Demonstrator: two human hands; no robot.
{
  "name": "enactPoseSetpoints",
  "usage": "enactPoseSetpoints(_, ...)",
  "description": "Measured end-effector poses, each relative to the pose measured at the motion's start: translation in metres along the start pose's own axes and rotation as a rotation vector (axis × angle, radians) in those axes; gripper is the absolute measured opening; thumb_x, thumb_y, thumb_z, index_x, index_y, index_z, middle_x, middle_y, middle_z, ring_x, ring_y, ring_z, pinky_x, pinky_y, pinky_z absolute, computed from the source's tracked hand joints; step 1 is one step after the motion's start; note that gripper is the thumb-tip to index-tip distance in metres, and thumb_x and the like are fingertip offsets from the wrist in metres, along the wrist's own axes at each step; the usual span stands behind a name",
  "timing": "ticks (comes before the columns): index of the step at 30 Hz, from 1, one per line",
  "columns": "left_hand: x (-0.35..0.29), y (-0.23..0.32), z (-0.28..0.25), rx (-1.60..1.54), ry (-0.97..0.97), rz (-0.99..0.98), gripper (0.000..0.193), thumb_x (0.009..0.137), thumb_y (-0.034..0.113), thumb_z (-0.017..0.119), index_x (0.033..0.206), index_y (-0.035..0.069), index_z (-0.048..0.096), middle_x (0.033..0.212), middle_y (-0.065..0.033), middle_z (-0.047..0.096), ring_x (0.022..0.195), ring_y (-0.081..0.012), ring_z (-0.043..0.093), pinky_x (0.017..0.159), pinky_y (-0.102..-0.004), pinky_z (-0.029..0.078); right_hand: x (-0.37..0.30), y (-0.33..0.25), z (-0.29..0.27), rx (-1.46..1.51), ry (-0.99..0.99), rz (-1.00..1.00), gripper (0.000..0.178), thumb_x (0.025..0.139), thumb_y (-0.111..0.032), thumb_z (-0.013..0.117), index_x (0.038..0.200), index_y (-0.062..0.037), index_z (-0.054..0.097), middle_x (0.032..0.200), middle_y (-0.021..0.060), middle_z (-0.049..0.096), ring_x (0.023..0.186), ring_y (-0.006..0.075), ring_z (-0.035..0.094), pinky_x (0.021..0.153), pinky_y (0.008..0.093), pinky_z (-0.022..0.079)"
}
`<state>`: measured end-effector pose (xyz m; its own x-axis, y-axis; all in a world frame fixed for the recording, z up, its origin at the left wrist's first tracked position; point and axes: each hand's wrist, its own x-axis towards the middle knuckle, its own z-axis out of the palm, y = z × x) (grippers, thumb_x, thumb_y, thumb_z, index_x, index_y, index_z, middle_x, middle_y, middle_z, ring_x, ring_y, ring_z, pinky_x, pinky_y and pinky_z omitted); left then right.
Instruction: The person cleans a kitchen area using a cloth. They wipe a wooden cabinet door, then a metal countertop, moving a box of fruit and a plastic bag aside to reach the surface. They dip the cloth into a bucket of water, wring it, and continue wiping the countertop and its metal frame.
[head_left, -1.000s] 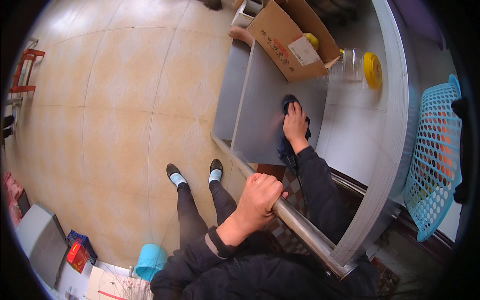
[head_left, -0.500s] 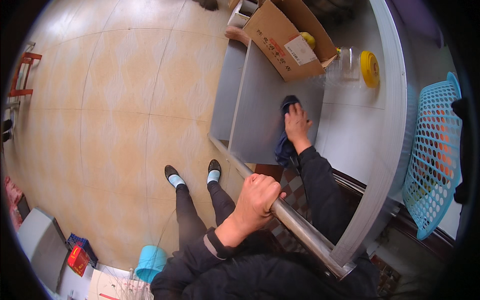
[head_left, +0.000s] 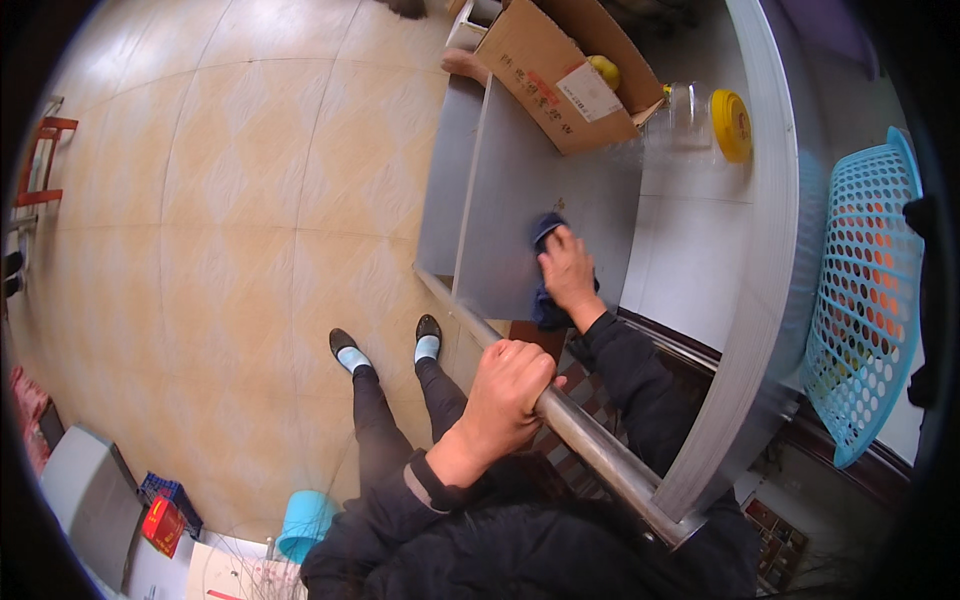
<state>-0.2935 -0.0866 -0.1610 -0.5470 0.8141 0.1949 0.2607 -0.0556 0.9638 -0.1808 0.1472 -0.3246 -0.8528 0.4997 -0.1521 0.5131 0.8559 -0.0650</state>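
My left hand (head_left: 505,398) is wrapped round a shiny metal rail (head_left: 600,453) that slants along the near edge of a grey shelf unit. Reaching past the rail, my right hand (head_left: 568,268) presses a dark blue cloth (head_left: 549,232) against the grey shelf surface (head_left: 505,190). Part of the cloth is hidden under the palm, and its lower end sticks out below the hand. A few small brown marks (head_left: 559,204) show on the surface just beyond the cloth.
At the far end of the shelf stand a cardboard box (head_left: 545,95) with yellow-green fruit (head_left: 604,70) and a clear jar with a yellow lid (head_left: 731,126). A blue perforated basket (head_left: 865,300) is at the right. A light blue bucket (head_left: 306,525) stands lower left on the tiled floor (head_left: 250,200).
My right hand and the cloth have moved toward me and a little left over the grey surface. My left hand keeps its hold on the rail.
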Motion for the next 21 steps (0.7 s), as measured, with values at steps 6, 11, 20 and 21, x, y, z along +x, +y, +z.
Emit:
enactPoseSetpoints(6,0.0,0.0,0.002,-0.003,0.015,-0.002,0.02,0.079,0.008,0.068,0.08,0.005,0.048,0.077,-0.0097,0.049,0.078,-0.03,0.053,0.076,-0.0403,0.038,0.019,0.01,0.003,-0.112,0.023,0.42,0.04,0.088,-0.027,0.061,0.123,-0.0062,0.056,0.135,0.009,0.045,0.113,0.0366,0.049,0.085,0.0537,0.048)
enactPoseSetpoints(11,0.001,0.0,0.002,-0.016,0.009,-0.004,0.021,0.078,0.007,0.068,0.08,0.005,0.047,0.076,-0.0099,0.049,0.078,-0.03,0.053,0.076,-0.0399,0.038,-0.004,-0.017,0.007,-0.052,-0.033,0.038,0.037,0.086,-0.022,0.063,0.119,-0.0074,0.057,0.133,0.0082,0.046,0.107,0.0347,0.051,0.082,0.0527,0.048)
enactPoseSetpoints(20,0.001,0.002,0.003,0.01,0.034,0.004,0.022,0.078,0.009,0.069,0.079,0.006,0.047,0.076,-0.0095,0.049,0.077,-0.0295,0.053,0.074,-0.0398,0.038,0.001,0.016,0.004,-0.06,0.061,0.364,0.042,0.087,-0.022,0.063,0.125,-0.0067,0.055,0.134,0.0088,0.046,0.113,0.0363,0.052,0.087,0.0503,0.049)
enactPoseSetpoints(21,0.001,0.002,0.004,0.003,0.035,0.005,0.022,0.078,0.009,0.069,0.079,0.006,0.047,0.076,-0.0095,0.049,0.077,-0.0295,0.053,0.074,-0.0399,0.038,-0.003,0.006,0.008,-0.052,0.067,0.282,0.044,0.084,-0.022,0.065,0.124,-0.0067,0.055,0.133,0.0085,0.047,0.113,0.0357,0.051,0.087,0.0499,0.048)
